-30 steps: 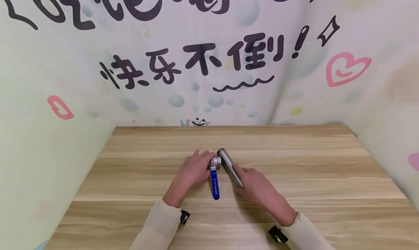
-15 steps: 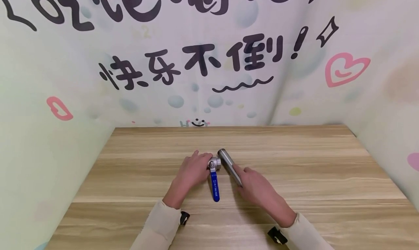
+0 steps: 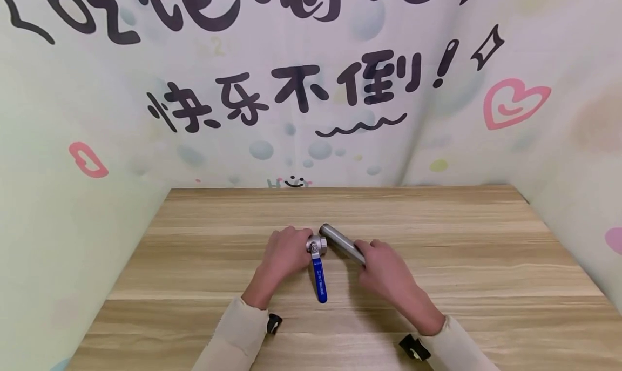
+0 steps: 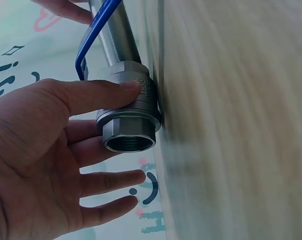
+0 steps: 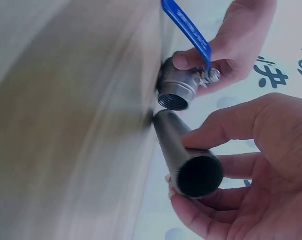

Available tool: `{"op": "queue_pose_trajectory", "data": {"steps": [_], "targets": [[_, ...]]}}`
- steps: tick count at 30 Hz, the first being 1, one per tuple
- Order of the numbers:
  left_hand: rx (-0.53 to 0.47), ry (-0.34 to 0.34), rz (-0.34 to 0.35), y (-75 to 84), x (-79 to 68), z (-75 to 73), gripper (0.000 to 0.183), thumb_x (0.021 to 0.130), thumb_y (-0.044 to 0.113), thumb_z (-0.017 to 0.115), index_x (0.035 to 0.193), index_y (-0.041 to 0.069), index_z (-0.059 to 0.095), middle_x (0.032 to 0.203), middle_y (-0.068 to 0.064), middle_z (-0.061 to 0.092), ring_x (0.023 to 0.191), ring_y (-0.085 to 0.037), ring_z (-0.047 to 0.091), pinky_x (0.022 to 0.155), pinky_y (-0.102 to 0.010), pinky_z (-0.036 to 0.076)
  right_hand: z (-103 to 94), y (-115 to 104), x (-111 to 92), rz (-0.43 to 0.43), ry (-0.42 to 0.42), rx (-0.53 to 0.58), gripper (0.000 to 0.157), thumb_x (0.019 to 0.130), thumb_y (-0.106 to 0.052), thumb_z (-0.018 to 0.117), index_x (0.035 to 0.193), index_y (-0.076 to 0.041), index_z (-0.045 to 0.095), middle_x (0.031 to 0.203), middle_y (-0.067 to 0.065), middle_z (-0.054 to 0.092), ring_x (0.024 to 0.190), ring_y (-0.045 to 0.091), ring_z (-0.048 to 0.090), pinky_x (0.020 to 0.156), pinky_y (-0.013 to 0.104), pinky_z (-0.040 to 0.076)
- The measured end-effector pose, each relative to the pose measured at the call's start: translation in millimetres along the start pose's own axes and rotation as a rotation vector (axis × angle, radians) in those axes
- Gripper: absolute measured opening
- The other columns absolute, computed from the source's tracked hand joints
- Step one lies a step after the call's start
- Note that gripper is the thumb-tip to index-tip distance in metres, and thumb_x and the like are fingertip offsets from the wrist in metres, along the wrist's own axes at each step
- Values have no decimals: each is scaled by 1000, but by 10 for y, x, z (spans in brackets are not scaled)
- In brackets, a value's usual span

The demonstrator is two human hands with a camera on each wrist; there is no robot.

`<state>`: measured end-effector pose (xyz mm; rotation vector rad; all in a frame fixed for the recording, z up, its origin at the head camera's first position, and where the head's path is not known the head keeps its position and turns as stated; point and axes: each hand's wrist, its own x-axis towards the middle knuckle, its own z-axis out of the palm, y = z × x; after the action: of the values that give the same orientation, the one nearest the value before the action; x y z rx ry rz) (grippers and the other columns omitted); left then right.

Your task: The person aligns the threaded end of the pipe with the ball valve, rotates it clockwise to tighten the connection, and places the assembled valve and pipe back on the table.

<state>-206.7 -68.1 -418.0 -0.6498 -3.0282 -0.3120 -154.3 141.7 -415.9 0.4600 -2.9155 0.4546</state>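
My left hand point(image 3: 286, 250) grips a metal ball valve point(image 4: 136, 95) by its body, thumb on one side and fingers behind. The valve's blue lever handle point(image 3: 319, 281) points back toward me, and a threaded opening point(image 5: 173, 101) faces the right side. My right hand point(image 3: 389, 268) holds a hollow metal pipe point(image 3: 342, 244) near its close end, between thumb and fingers. The pipe slants up and left, its far end beside the valve's right opening. In the right wrist view the two stand slightly apart, the pipe not inside the opening.
Both hands work low over a wood-grain table point(image 3: 218, 328). A printed white cloth point(image 3: 233, 160) with dark lettering hangs behind the table, and similar cloth encloses both sides.
The pipe has swung to a flatter slant, its far end shifting slightly left and nearer me. My right hand has moved a little right. The valve has come slightly nearer me.
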Motion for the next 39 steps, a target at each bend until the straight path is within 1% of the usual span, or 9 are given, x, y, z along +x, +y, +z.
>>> {"op": "queue_pose_trajectory", "data": {"steps": [6,10,13,17,24,28,31,34,39], "targets": [[-11,10,-5,-4,14,-8,11,69,17,68,70,19,57,56,5,47,52,-13,42,44,-29,33,-122,22,11,12,128,45,33,70,-7,63,102,0,64,79,7,59,62,15,50,55,31,46],[-43,42,-11,-27,18,-6,12,67,20,70,68,18,59,56,6,46,52,-12,42,43,-28,33,-205,37,38,16,204,109,32,74,-7,62,105,1,64,85,9,62,61,14,50,55,28,45],[-106,50,-32,-26,15,-19,15,67,24,74,75,17,64,59,7,49,54,-11,44,44,-27,35,-251,40,57,18,243,153,31,75,-8,63,106,-1,63,88,9,62,61,14,50,54,26,43],[-196,65,-71,-6,22,-39,28,66,23,76,91,14,67,69,5,55,59,-13,47,48,-26,39,-293,53,65,8,296,195,30,75,-7,64,105,-2,63,93,10,62,66,16,53,57,28,44],[-295,175,-116,33,42,-119,36,67,13,75,102,10,67,89,-4,64,78,-20,55,68,-33,46,-354,93,64,-10,374,242,29,74,-7,67,102,-3,64,91,7,64,70,15,61,60,29,51],[-345,221,-149,24,43,-160,38,68,12,75,105,9,66,95,-7,64,87,-24,56,75,-37,46,-377,119,59,-7,383,289,27,75,-6,66,101,-4,64,89,4,64,73,13,62,62,27,53],[-409,224,-193,3,38,-196,39,69,18,75,106,10,66,98,-7,61,89,-23,55,74,-36,47,-416,144,55,14,364,349,25,75,-6,66,101,-4,64,89,3,63,75,12,63,63,24,53],[-520,206,-243,-21,30,-243,38,68,26,77,103,14,67,96,-3,59,85,-19,54,67,-32,48,-488,177,56,67,335,416,24,76,-7,66,100,-6,64,89,4,64,75,12,64,61,24,53],[-775,182,-314,-54,2,-365,39,66,27,81,101,15,67,92,2,62,79,-16,58,61,-28,50,-646,287,61,201,269,577,23,79,-14,67,101,-11,65,92,7,65,78,15,64,58,24,52]]}}
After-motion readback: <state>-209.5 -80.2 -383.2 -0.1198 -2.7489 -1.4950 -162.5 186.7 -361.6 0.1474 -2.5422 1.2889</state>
